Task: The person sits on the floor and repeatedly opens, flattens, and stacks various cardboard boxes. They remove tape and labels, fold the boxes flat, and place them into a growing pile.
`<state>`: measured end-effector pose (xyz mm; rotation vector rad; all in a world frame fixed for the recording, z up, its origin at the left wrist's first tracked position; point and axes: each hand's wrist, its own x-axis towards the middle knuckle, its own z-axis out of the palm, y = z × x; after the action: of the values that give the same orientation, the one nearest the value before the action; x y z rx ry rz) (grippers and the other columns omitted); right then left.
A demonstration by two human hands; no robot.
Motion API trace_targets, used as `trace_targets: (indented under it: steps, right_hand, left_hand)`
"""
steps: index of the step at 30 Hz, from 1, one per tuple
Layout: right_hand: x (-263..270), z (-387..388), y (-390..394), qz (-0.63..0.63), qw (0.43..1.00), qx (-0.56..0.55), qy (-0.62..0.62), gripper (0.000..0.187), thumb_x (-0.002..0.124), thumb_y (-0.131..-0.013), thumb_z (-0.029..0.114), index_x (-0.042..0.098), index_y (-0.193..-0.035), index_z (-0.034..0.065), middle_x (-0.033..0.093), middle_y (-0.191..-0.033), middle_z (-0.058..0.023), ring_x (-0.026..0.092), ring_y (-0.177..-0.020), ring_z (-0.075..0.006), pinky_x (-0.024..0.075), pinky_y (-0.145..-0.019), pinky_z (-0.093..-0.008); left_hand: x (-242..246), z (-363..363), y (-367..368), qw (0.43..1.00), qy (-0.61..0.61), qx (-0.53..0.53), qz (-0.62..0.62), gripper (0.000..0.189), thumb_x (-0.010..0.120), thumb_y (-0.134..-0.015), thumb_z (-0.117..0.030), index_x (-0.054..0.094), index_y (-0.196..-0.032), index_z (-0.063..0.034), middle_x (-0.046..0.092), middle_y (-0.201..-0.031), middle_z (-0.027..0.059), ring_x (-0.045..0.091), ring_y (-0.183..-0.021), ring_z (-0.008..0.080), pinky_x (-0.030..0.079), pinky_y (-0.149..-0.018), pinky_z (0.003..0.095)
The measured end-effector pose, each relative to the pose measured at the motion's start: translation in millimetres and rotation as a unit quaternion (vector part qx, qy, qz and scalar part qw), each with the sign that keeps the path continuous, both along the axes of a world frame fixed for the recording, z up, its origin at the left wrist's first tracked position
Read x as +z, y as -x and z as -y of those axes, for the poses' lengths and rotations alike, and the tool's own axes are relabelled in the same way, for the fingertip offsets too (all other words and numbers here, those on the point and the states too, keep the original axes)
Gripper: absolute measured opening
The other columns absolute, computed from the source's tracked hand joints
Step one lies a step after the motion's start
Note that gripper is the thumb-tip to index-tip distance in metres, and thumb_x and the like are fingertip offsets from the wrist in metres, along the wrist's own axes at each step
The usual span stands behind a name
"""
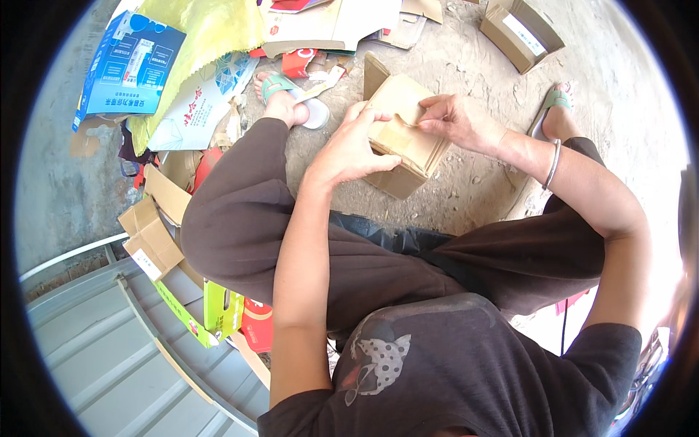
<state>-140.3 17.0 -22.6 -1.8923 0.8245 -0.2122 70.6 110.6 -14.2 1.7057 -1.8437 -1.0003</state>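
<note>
A small brown cardboard box stands between my feet above the dirt floor, with one flap raised at its far left. My left hand grips the box's left side, thumb at the near edge and fingers over the top. At the middle of the top face, my right hand pinches what looks like a lifted strip of tape. The strip's far end is hidden by the fingers. A metal bangle circles my right wrist.
Another open cardboard box lies on the floor at the far right. A blue carton, a yellow plastic sack and flattened cardboard are heaped at the left. Beside my left knee are a taped box and corrugated metal sheeting.
</note>
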Motion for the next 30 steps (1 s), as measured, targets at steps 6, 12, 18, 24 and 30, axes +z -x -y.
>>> trace_targets:
  steps: [6,12,18,24,30]
  right_hand:
    - [2,10,-6,-0.114,0.991,-0.073,0.023,0.010,0.073,-0.070,0.001,0.063,-0.071,-0.0006,0.064,-0.071,-0.0089,0.060,-0.065,-0.0126,0.0491,-0.059,-0.0285]
    - [2,10,-10,-0.041,0.979,0.045,0.194,0.022,0.075,-0.071,0.013,0.057,-0.080,0.0043,0.061,-0.073,-0.0108,0.062,-0.066,-0.0214,0.0495,-0.059,-0.0326]
    - [-7,18,-9,0.042,0.920,0.212,0.326,0.021,0.069,-0.075,0.019,0.057,-0.084,0.0043,0.060,-0.078,-0.0110,0.064,-0.072,-0.0297,0.0512,-0.065,-0.0348]
    - [-11,25,-11,0.120,0.824,0.304,0.462,0.016,0.064,-0.074,0.017,0.057,-0.080,0.0038,0.057,-0.072,-0.0075,0.062,-0.065,-0.0229,0.0510,-0.059,-0.0326]
    - [-18,28,-19,0.179,0.736,0.378,0.532,0.017,0.061,-0.068,0.013,0.056,-0.080,0.0010,0.054,-0.069,-0.0066,0.058,-0.059,-0.0194,0.0484,-0.051,-0.0302]
  left_hand:
    - [-5,-5,13,0.998,0.019,0.041,0.032,0.080,0.088,-0.050,-0.032,0.050,-0.115,-0.0064,0.037,-0.131,0.0192,0.038,-0.125,0.0359,0.033,-0.105,0.0397]
    - [-8,-4,12,0.998,0.019,0.061,0.011,0.081,0.090,-0.046,-0.032,0.052,-0.112,-0.0059,0.038,-0.129,0.0189,0.039,-0.125,0.0346,0.033,-0.105,0.0398]
    - [-14,-1,8,0.998,0.045,0.043,0.005,0.081,0.090,-0.045,-0.033,0.052,-0.111,-0.0053,0.038,-0.129,0.0189,0.038,-0.125,0.0344,0.034,-0.105,0.0400]
    - [-22,1,4,0.997,0.069,0.025,0.004,0.079,0.090,-0.045,-0.030,0.053,-0.111,-0.0059,0.038,-0.128,0.0186,0.039,-0.122,0.0356,0.036,-0.103,0.0416]
    - [-23,-1,0,0.998,0.063,0.016,0.012,0.079,0.090,-0.044,-0.027,0.052,-0.111,-0.0068,0.038,-0.128,0.0169,0.039,-0.122,0.0350,0.035,-0.103,0.0414]
